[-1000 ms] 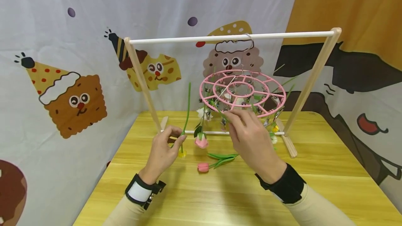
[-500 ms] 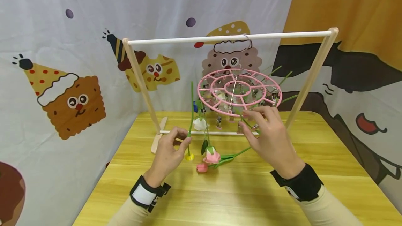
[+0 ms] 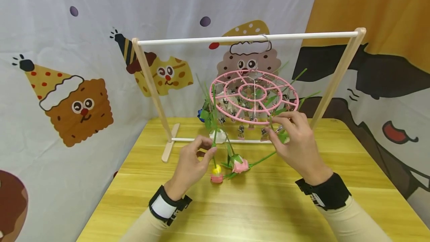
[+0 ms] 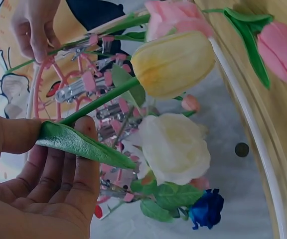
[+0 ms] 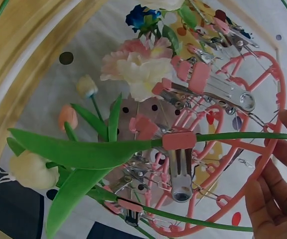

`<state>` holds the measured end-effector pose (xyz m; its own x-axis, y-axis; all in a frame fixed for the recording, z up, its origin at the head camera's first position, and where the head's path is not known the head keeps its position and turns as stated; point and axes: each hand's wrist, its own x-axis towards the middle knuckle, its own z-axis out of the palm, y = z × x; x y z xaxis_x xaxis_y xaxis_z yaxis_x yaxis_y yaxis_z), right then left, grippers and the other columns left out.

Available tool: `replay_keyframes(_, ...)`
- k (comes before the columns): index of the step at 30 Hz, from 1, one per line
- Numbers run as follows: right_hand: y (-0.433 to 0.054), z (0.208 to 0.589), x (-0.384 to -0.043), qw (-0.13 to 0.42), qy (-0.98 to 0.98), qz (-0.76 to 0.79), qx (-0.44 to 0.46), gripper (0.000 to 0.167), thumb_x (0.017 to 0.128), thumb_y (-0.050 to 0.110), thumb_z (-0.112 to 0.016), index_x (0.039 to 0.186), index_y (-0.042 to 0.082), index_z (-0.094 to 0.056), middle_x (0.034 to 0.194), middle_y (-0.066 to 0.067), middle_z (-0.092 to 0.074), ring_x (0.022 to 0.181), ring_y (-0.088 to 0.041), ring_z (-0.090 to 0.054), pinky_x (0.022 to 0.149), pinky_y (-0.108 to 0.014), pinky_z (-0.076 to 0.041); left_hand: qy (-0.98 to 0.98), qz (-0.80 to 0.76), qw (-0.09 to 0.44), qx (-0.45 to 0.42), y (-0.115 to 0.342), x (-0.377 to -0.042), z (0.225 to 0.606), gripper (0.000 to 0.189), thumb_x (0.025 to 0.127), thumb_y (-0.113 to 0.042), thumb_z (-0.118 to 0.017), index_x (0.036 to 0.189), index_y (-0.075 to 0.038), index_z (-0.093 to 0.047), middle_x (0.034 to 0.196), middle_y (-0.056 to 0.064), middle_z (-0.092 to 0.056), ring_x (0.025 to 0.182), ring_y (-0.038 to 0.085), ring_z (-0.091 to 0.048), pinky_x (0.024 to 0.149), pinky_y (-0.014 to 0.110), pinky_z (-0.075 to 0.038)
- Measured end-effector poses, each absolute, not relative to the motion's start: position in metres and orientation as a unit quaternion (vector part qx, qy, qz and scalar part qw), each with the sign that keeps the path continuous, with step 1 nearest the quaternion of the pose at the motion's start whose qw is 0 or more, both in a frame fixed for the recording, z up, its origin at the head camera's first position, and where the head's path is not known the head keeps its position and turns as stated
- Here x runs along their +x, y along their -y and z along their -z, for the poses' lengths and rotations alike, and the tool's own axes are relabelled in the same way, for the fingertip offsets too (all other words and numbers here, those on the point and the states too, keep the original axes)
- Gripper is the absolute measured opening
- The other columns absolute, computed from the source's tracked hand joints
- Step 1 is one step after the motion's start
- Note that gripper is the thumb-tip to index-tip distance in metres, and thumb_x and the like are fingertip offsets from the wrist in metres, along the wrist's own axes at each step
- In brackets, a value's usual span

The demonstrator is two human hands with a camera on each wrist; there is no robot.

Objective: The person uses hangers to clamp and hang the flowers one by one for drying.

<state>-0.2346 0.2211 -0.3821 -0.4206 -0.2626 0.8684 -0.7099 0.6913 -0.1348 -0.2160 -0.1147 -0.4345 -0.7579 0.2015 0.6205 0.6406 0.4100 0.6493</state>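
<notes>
In the head view my left hand (image 3: 193,163) pinches the green stem of a yellow tulip (image 4: 176,64), whose bloom points down toward the table. The left wrist view shows thumb and fingers at its long leaf (image 4: 83,142). My right hand (image 3: 300,146) grips the near right rim of a pink round clip hanger (image 5: 283,84); a green stem (image 5: 243,135) runs between thumb and fingers. From the hanger's clips (image 5: 180,169) hang several flowers head down, among them a pink rose (image 3: 240,166), a white rose (image 4: 173,149) and a blue rose (image 4: 207,209).
The hanger hooks over the white bar (image 3: 201,41) of a wooden stand (image 3: 149,81). On the wooden table (image 3: 201,216) lies a pink tulip (image 4: 283,52) with green leaves. A printed cloth (image 3: 100,18) stands behind.
The hanger has turned, carrying its near side to the right, and the pink rose has swung rightward. My right hand has gone right with the rim. My left hand has moved right with the yellow tulip.
</notes>
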Motion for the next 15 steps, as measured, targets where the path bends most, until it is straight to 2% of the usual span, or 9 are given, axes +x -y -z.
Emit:
replay_keyframes(7,-0.232,0.382,-0.237,0.438,0.811,-0.244,0.301,0.033,0.091,0.002,-0.094,0.119,-0.006,-0.079,0.122,-0.028,-0.071,0.115,-0.049,-0.064,0.102,-0.046,-0.051,0.802,0.483,0.221,-0.275,0.104,-0.215,0.433,0.015,0.108,-0.004,-0.084,0.119,-0.008,-0.074,0.108,0.008,-0.083,0.099,0.022,-0.083,0.077,0.028,-0.072)
replay_keyframes(15,-0.246,0.381,-0.246,0.438,0.805,-0.240,0.320,0.031,0.098,0.012,-0.089,0.118,-0.007,-0.076,0.121,-0.030,-0.071,0.117,-0.050,-0.065,0.116,-0.021,-0.044,0.791,0.492,0.217,-0.292,0.099,-0.214,0.431,0.013,0.109,-0.006,-0.082,0.118,-0.009,-0.073,0.107,0.008,-0.083,0.098,0.021,-0.083,0.077,0.028,-0.072)
